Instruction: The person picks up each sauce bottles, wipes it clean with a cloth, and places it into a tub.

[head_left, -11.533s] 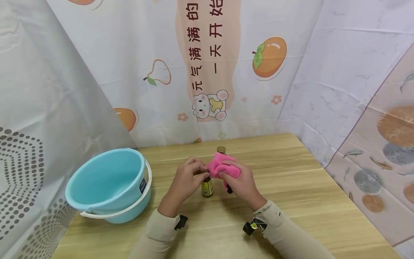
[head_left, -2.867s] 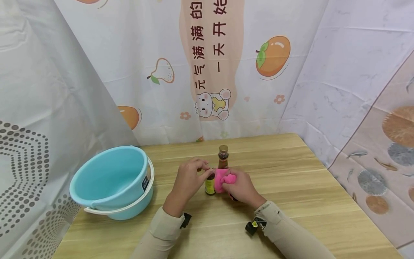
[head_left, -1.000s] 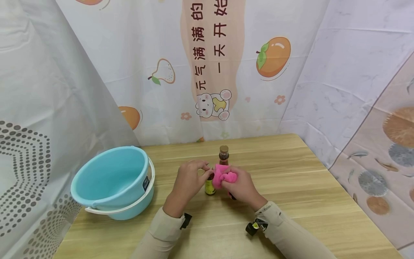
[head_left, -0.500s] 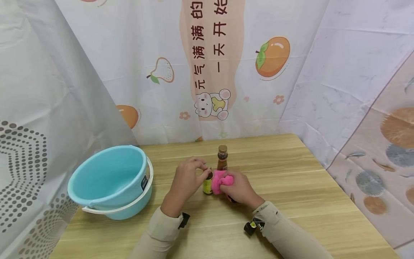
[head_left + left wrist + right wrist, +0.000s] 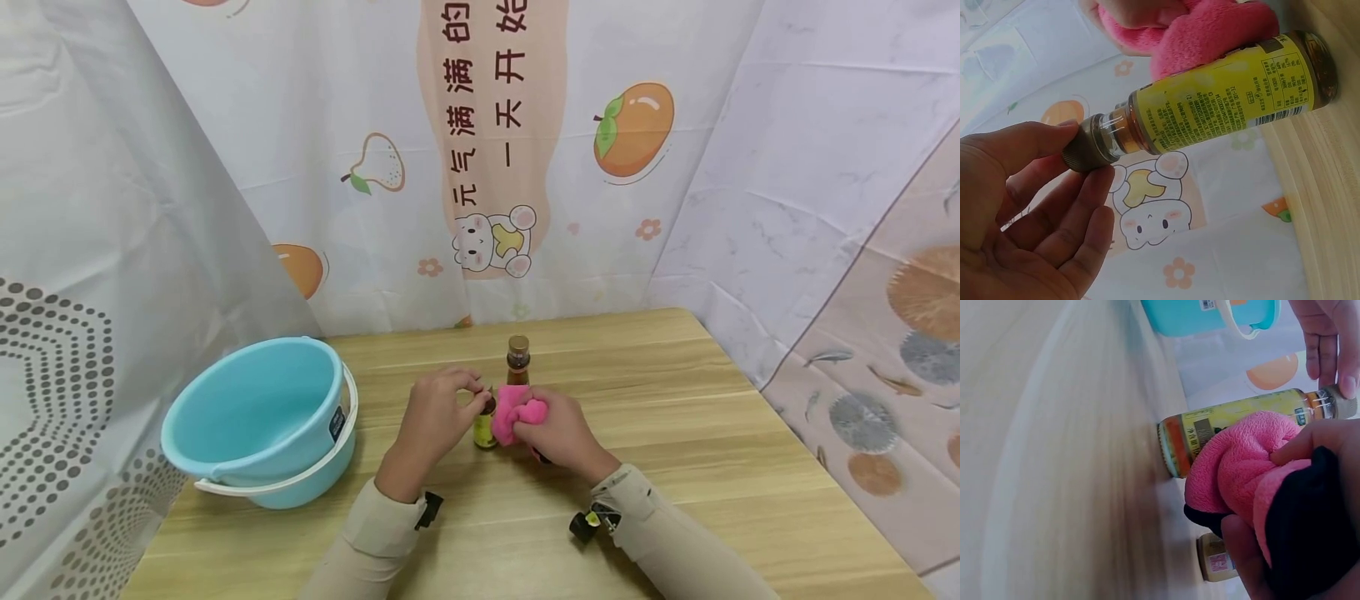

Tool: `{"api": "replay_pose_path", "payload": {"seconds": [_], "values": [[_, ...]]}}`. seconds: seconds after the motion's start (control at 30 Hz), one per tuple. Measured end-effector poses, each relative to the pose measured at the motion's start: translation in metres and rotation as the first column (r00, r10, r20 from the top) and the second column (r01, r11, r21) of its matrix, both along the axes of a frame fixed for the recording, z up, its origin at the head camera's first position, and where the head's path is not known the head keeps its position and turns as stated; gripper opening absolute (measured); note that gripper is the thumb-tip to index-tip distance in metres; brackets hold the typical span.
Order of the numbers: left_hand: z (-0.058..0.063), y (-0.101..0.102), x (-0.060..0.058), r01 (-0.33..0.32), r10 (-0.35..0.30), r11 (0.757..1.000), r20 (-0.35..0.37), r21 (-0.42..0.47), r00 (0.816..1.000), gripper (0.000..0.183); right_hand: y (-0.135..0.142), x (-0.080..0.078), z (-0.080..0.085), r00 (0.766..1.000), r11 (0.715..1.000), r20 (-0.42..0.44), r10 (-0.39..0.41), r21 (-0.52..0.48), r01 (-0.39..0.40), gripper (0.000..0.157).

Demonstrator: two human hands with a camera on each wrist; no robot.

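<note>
My left hand (image 5: 433, 417) pinches the brown cap (image 5: 1088, 147) of a glass bottle (image 5: 1222, 103) with a yellow label. The bottle stands with its base at the tabletop. In my right hand (image 5: 561, 432) is a bunched pink cloth (image 5: 1250, 459) with a black part (image 5: 1313, 531). Its fuzzy pink side lies against the bottle's label, covering part of it in the right wrist view. Just behind, a darker bottle with a gold cap (image 5: 518, 343) stands upright, its lower half hidden by the cloth and hand.
A light blue bucket (image 5: 247, 467) with a white handle (image 5: 330, 454) stands at the left of the wooden table (image 5: 660, 400). A printed curtain (image 5: 360, 100) hangs along the table's back edge.
Much earlier, the cloth was higher, by the bottle's neck; it now lies lower along the side. In the last second it dips slightly and rises again. My left hand stays at the cap.
</note>
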State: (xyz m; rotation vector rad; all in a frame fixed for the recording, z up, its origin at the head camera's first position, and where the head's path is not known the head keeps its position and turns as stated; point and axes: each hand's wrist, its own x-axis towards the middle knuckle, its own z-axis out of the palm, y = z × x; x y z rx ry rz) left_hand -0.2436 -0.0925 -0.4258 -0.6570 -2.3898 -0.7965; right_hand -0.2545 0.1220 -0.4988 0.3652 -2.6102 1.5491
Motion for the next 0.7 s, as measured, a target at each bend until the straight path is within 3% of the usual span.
{"api": "replay_pose_path", "payload": {"seconds": [0.4,0.7], "values": [[-0.001,-0.001,-0.001,0.013,-0.013,1.000,0.010,0.001,1.000,0.007,-0.003,0.006,0.015,0.991,0.996,-0.130,-0.033,-0.083,0.022,0.021],[-0.001,0.000,-0.002,0.016,-0.016,1.000,0.009,0.002,1.000,0.009,-0.004,0.011,0.019,0.975,0.972,-0.220,-0.030,-0.234,-0.023,0.023]]}}
